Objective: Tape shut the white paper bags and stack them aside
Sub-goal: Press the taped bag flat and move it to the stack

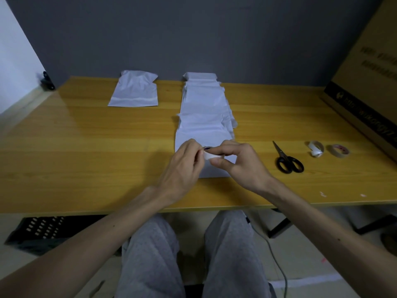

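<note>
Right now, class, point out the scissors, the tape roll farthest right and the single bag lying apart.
scissors (281, 153): head view, blades near the pivot.
tape roll (338, 156): head view, its near rim.
single bag (134, 89): head view, middle of its face.

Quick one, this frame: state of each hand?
Left hand: closed, fingers pinching the white tape roll.
Right hand: closed, holding the same roll.

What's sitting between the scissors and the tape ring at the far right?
A whitish tape roll with a loose end lies between the scissors and the tape ring, seen in the head view.
</note>
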### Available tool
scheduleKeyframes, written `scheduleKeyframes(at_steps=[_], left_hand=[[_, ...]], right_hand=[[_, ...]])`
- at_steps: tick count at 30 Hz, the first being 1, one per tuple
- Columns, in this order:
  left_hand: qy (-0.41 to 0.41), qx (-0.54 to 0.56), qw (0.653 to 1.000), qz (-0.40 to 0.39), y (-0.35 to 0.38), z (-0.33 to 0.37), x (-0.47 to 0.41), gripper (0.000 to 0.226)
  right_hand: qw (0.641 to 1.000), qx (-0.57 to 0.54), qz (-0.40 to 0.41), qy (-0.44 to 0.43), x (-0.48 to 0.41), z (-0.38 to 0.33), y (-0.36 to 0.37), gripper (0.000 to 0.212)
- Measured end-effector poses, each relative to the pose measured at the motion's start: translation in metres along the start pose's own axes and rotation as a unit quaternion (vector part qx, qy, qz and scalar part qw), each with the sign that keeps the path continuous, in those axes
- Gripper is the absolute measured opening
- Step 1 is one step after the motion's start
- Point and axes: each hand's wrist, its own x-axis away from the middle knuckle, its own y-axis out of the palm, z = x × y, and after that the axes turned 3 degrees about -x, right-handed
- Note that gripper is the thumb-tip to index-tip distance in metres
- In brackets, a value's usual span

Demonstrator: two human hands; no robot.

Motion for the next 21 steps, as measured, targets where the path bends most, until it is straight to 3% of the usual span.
scheduleKeyframes(at_steps=[8, 14, 21], left_hand=[[-0.105, 0.089, 0.990, -0.024, -0.0038, 0.0017, 0.0008, 0.024], [-0.060, 0.006, 0.997, -0.046, -0.0009, 0.0000, 0.0020, 0.023], [0.008, -0.014, 0.999, -0.034, -0.0037, -0.0003, -0.0003, 0.023]], right_hand=[[1.000, -0.002, 0.019, 0.004, -0.0023, -0.0022, -0.0008, 0.025], [0.999, 0.029, 0.016, -0.011, -0.0016, -0.0022, 0.0019, 0.024], [1.000, 0.004, 0.023, -0.005, -0.0016, -0.0035, 0.0015, 0.025]])
